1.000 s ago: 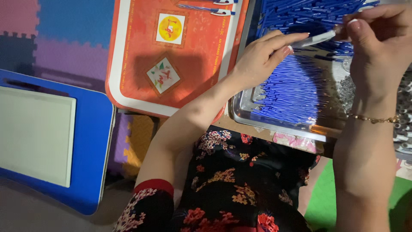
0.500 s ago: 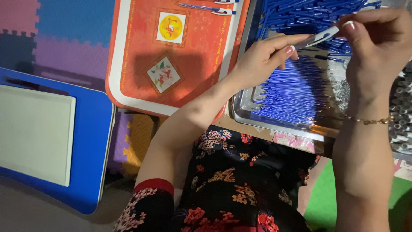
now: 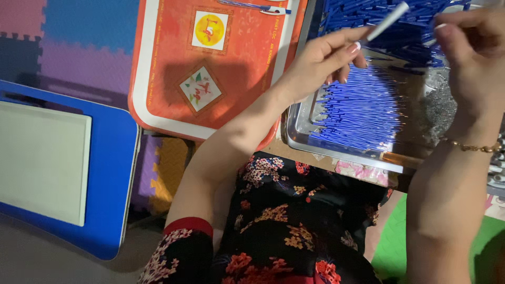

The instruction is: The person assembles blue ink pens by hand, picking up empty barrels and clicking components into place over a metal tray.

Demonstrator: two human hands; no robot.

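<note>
Left hand [image 3: 321, 60]: fingers pinched on the lower end of a slim white pen barrel [image 3: 386, 21], held slantwise above the metal tray [image 3: 300, 123]. Right hand [image 3: 473, 50]: fingers curled near the upper right edge of the view, thumb and forefinger closed on something small and pale; too small to identify. Thin gold bracelet [image 3: 476, 147] on the right wrist.

Metal tray: set just past the lap, packed with blue pen refills [image 3: 357, 108] in a dense, roughly parallel layer. More blue refills piled at the tray's far end, under the barrel. Heap of small silvery parts [image 3: 436, 108] at the tray's right side, beside the refills; kind not discernible.

Orange tray [image 3: 210, 63]: left of the metal tray, white-rimmed, two square picture stickers on its face, one pen near its far rim. Blue lap desk [image 3: 110, 173] with pale centre panel: far left. Foam puzzle mat [image 3: 79, 47] in pink, purple, blue and yellow beneath everything. Black floral garment [image 3: 284, 221] across the lap.
</note>
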